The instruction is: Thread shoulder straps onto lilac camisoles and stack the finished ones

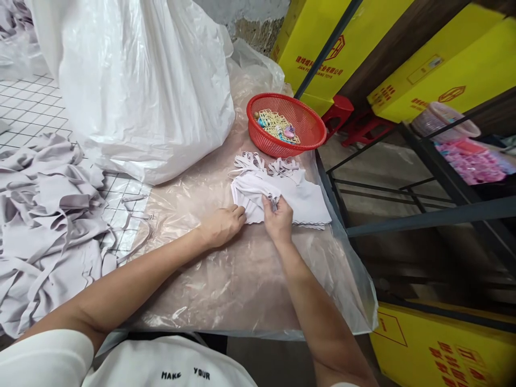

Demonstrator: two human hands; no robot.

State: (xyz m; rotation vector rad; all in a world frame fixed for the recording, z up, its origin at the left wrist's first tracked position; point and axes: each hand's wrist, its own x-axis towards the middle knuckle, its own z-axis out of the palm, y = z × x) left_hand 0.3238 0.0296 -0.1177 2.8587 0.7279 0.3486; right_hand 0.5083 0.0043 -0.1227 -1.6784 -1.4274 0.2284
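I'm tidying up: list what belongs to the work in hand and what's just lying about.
Belongs:
- stacked cloth pieces, at left hand and right hand
- similar loose pile, probably

Lying about, seemingly:
- red basket
- white bag
- yellow boxes

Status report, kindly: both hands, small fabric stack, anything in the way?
Left hand at edge of fabric stack, grip unclear. Right hand pinching its cloth. Red basket just beyond, not covering it.

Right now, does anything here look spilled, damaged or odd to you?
I see no clear spill or damage. Only the heap of pale garments at the left looks messy: it lies tangled, a loose strap straying toward the plastic sheet, unlike the flatter garment stack at the right hand.
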